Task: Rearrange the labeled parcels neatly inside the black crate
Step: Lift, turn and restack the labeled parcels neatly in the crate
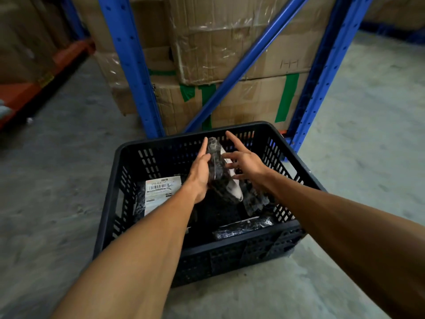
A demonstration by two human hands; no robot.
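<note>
Head view is looking down at a dark, plastic-wrapped parcel (217, 171) standing tilted above the middle of the black crate (147, 226), its white label (234, 187) facing right. The left hand (200, 173) is pressing flat against the parcel's left side with fingers straight, and the right hand (246, 160) is touching its right side with fingers spread open; neither is closing around it. Three more parcels are lying inside: one flat at the left under a barcoded label (158, 194), one leaning at the right wall (257, 199), one long one along the near wall (243, 227). That is making four parcels in one crate. The crate is sitting on a grey concrete floor (57, 180) in the lower centre of the frame. Blue racking uprights (131, 65) and a diagonal brace are rising behind it, and stacked cardboard cartons (230, 42) with green tape are filling the upper centre. An orange rack beam (46, 77) is crossing the upper left.
</note>
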